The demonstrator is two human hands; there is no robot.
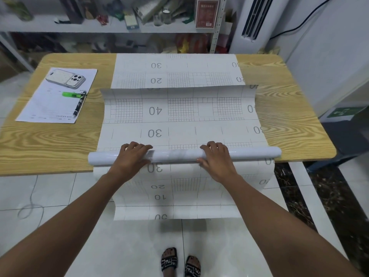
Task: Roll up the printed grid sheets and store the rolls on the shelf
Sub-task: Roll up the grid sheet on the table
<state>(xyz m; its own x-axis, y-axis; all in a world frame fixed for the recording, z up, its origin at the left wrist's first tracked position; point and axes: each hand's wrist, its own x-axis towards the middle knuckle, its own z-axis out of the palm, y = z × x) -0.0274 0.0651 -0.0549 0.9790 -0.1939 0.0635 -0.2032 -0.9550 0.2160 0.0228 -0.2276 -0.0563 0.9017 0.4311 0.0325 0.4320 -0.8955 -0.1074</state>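
A partly rolled white grid sheet forms a roll (pixel 257 153) lying across the near edge of the wooden table (pixel 50 140). Its flat unrolled part (pixel 179 120), printed with squares and numbers, stretches away from the roll and curls up at its far end. Under it lies a second grid sheet (pixel 175 66) reaching the table's far edge, and its near end (pixel 179 198) hangs over the table's front toward the floor. My left hand (pixel 132 156) and my right hand (pixel 216 158) both press on top of the roll, fingers curved over it. The shelf (pixel 99 29) stands behind the table.
On the table's left lies a printed paper (pixel 50 104) with a phone (pixel 65 78), a green highlighter (pixel 72 94) and a black pen (pixel 78 106). The shelf holds many boxes and jars. A white air conditioner (pixel 251 21) stands at the back right. My sandalled feet are on the tiled floor.
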